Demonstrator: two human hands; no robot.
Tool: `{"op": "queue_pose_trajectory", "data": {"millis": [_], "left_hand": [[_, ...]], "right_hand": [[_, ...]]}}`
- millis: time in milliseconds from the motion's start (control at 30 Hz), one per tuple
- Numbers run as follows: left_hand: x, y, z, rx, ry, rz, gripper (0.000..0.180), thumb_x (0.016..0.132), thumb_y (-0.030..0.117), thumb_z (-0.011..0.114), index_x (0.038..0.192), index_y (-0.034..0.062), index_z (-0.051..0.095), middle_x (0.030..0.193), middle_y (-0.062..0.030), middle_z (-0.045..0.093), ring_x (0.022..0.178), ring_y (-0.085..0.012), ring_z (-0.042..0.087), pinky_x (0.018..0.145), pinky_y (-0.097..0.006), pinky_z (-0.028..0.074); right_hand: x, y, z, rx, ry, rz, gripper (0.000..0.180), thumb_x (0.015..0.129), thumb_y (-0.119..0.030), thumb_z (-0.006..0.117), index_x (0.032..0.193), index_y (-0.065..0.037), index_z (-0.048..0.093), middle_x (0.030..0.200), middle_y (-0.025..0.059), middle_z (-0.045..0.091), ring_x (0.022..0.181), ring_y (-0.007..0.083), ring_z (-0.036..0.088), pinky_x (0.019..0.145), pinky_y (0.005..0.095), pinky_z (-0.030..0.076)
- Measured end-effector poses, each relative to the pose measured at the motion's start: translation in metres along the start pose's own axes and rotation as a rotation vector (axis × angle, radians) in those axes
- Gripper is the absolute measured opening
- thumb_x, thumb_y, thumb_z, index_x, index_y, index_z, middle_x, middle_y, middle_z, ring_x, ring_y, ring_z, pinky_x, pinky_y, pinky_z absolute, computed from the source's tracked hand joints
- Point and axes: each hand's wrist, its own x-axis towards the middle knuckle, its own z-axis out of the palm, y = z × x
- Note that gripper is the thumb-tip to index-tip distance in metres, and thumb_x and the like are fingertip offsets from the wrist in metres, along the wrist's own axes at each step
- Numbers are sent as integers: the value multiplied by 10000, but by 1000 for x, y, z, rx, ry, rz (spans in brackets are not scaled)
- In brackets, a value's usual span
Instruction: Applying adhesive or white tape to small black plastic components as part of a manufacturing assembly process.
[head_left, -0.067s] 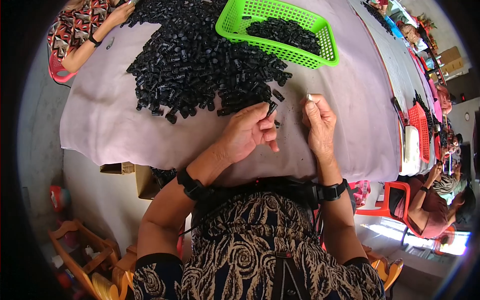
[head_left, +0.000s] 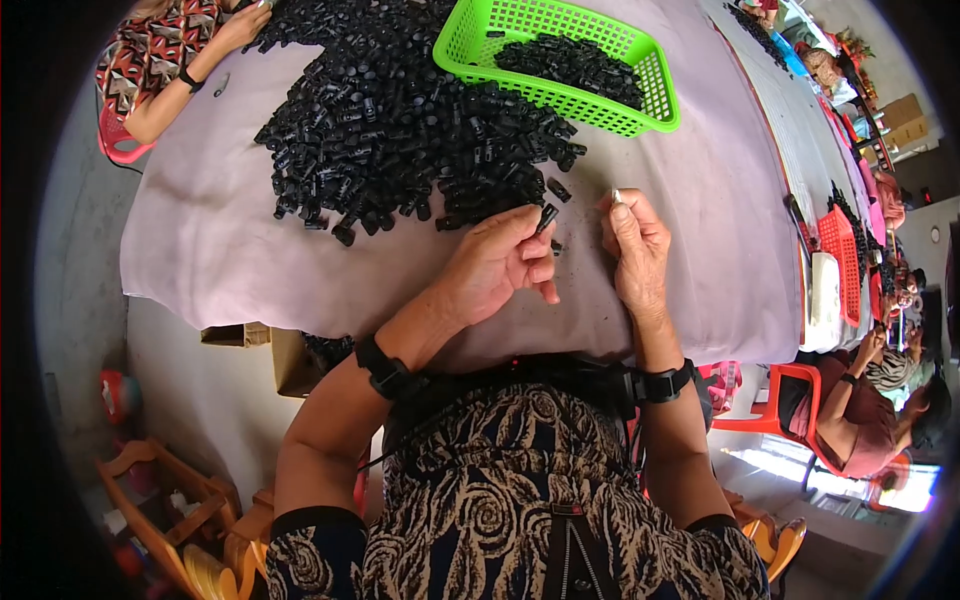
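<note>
My left hand pinches a small black plastic cylinder-like part between thumb and forefinger, its other fingers loosely curled. To its right, my right hand is closed round a small tool with a silvery tip; the rest of the tool is hidden in the fist. The two hands are apart. A large heap of similar black parts spreads over the cloth beyond my left hand. One loose black part lies between the heap and my right hand.
A green plastic basket with black parts in it stands beyond my hands. The table has a pale mauve cloth. At far left a co-worker's hand reaches to the heap. A red basket and another seated person are at right.
</note>
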Motion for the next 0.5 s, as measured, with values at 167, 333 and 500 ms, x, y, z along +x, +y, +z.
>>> {"op": "queue_pose_trajectory", "data": {"millis": [167, 333, 500], "left_hand": [[1, 0, -3, 0, 24, -19, 279, 953, 308, 383, 797, 85, 442, 660, 44, 360, 591, -95, 437, 577, -345, 521], [1, -2, -4, -18, 13, -35, 249, 955, 289, 378, 877, 83, 492, 662, 49, 365, 582, -93, 436, 564, -344, 522], [0, -2, -7, -48, 2, -34, 240, 956, 284, 373, 953, 93, 519, 664, 55, 357, 583, -87, 431, 566, -341, 523]], "right_hand": [[-1, -9, 7, -161, -125, -82, 149, 840, -117, 628, 937, -16, 577, 778, -58, 508, 690, 22, 414, 610, 164, 367], [1, -16, 28, -76, -187, -42, 149, 808, -32, 646, 937, -15, 573, 764, -46, 540, 687, 17, 445, 610, 182, 403], [3, -16, 37, -58, -247, -29, 58, 856, -40, 590, 881, 1, 557, 720, -9, 573, 680, 39, 550, 609, 203, 457]]}}
